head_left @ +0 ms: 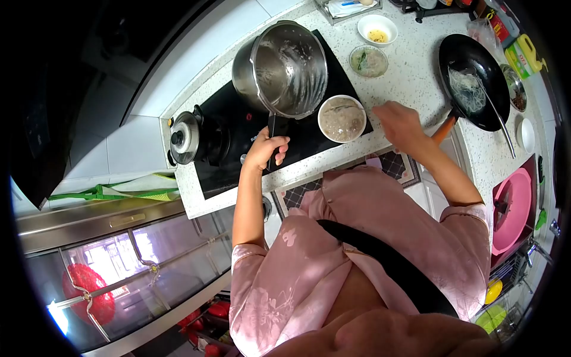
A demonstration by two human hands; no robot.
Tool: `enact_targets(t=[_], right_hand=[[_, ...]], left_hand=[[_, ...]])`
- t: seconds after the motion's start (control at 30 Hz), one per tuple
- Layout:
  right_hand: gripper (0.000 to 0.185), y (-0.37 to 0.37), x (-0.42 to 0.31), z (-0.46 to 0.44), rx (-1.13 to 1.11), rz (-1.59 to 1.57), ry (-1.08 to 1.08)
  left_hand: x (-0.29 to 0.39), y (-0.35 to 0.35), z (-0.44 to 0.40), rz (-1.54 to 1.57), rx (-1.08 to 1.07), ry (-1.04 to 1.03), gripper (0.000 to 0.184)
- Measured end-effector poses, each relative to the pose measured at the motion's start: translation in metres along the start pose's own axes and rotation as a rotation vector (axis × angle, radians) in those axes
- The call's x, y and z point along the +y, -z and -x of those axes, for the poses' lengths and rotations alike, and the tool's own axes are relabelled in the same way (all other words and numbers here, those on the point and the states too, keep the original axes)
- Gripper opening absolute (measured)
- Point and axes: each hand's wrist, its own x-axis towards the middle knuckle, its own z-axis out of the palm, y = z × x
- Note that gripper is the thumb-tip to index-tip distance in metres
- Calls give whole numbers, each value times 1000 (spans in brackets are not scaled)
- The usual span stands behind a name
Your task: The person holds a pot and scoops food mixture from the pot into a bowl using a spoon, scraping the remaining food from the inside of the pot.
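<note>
My left hand [267, 150] is wrapped round the black handle of a large steel pot [291, 68]. The pot is tilted over the black cooktop [223, 160], and its inside is wet and streaked. Right of it, a white bowl [342, 119] full of greyish food with liquid stands at the cooktop's edge. My right hand [399, 124] is just right of this bowl, above the counter, with its fingers curled; whatever they may hold is hidden. Behind the bowl are a glass dish [369, 61] of pale and green pieces and a white bowl [377, 30] with yellow bits.
A black wok [474, 80] with noodles and a metal utensil stands at the right, its orange handle pointing towards me. A small lidded pot [185, 140] is at the left. The sink holds a pink basin [511, 208]. Yellow-labelled bottle [523, 56] at the back right.
</note>
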Motion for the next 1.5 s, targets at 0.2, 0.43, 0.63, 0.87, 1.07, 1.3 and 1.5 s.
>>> enact_targets(t=[0.2,0.43,0.63,0.87,1.07,1.3,1.5], right_hand=[[19,-11,16,13,-140,121,-57],[15,-25,10,25,-127,93,-27],[14,-7,9,12,-83,38,-109],[17,-12,-1,11,183,-143,-97],[20,-20,10,31,-80,110,-131],[16,-18,16,9,-21,-5,-50],[8,-45,51,-7,-109,-221,35]], left_hand=[[0,7,0,-4,3,19,20],[-4,11,5,5,-21,24,21],[-3,13,0,34,-29,24,24],[-1,12,2,49,-49,15,23],[-4,15,7,8,-22,40,16],[-1,15,2,31,-22,34,18],[-2,14,3,24,-38,9,15]])
